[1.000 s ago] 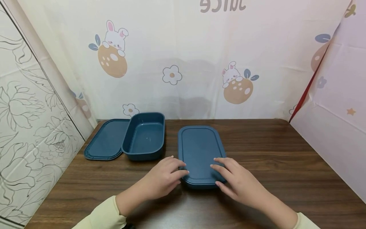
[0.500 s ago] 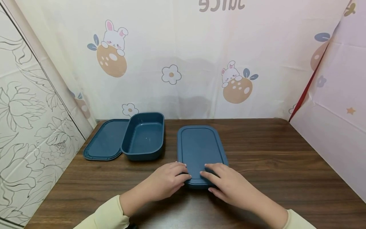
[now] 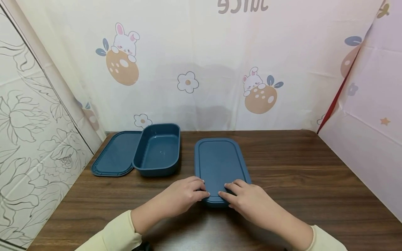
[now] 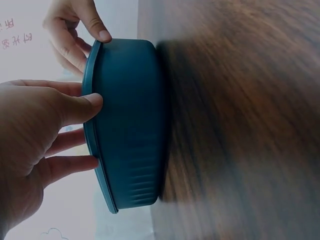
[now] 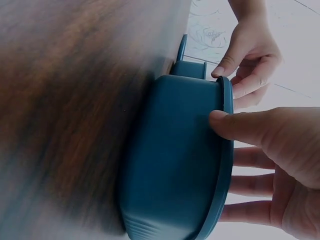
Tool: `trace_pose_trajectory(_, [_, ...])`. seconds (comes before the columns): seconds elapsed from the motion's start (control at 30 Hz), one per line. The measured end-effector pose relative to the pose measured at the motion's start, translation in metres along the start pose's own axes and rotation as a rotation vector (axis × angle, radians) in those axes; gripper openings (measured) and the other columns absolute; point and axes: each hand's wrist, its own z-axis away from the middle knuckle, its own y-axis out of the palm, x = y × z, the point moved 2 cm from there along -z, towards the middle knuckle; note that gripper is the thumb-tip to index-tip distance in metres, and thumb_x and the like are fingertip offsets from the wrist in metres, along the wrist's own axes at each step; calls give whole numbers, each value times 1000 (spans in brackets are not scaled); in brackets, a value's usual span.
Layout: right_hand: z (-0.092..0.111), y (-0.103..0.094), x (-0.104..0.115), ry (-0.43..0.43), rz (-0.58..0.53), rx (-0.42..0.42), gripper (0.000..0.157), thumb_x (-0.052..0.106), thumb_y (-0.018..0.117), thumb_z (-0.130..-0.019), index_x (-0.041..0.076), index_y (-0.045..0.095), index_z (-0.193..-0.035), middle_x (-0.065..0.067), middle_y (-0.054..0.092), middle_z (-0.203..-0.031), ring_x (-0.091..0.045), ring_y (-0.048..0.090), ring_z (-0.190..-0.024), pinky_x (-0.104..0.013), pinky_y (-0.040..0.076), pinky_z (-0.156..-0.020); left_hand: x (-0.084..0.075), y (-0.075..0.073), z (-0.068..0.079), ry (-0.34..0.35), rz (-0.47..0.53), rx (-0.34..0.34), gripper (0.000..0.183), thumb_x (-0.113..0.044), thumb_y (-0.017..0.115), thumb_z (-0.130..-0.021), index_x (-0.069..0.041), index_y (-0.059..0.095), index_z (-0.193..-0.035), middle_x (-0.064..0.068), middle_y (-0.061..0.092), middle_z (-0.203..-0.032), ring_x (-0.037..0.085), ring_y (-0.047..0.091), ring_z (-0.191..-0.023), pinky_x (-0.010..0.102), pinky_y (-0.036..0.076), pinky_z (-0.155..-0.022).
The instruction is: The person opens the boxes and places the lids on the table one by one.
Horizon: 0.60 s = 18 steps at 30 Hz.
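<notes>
A blue rectangular food container (image 4: 130,125) with a matching lid (image 3: 220,164) on top sits on the table, its long side running away from me. My left hand (image 3: 185,195) is at the near left corner of that lid, the thumb (image 4: 92,102) against its rim and the other fingers over the top. At the near right corner my right hand (image 3: 248,198) pinches the rim likewise, thumb (image 5: 222,122) below the edge and fingers on the lid's upper face. The lid lies along the container's rim in both wrist views.
To the left stands an open blue container (image 3: 158,153). A second blue lid (image 3: 116,153) lies flat beside it, partly overlapped by it. The brown wooden table (image 3: 292,160) ends at a curtain (image 3: 213,42) printed with rabbits. Side panels flank it.
Both hands have moved inward and slightly nearer to me along the lid's near end, and their fingers have closed onto its corners. The container and the other things have stayed put.
</notes>
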Motion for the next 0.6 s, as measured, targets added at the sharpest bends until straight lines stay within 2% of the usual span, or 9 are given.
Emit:
trace_pose_trajectory(0.17, [-1, -1, 0, -8, 13, 3, 44, 25, 87, -71, 18, 74, -113, -5, 69, -108, -19, 64, -93, -24, 55, -57, 1, -2, -2, 3, -2, 18, 20, -7, 76, -84, -14, 76, -104, -1, 65, -99, 13, 60, -101, 18, 49, -90])
trace_pose_trajectory(0.4, [-2, -2, -1, -13, 8, 30, 43, 27, 86, -73, 19, 74, -113, -5, 69, -108, -19, 64, -92, -23, 54, -56, 3, -4, -3, 36, 6, -6, 19, -8, 76, -85, -14, 77, -104, -2, 64, -95, 11, 59, -93, 14, 49, -82])
trace_pose_trajectory(0.6, [-2, -4, -3, -1, -22, 18, 43, 26, 87, -73, 19, 74, -113, -4, 69, -108, -18, 63, -91, -23, 55, -57, 6, -7, -5, 49, 24, -17, 19, -7, 76, -85, -14, 77, -103, -2, 64, -93, 10, 59, -90, 12, 49, -80])
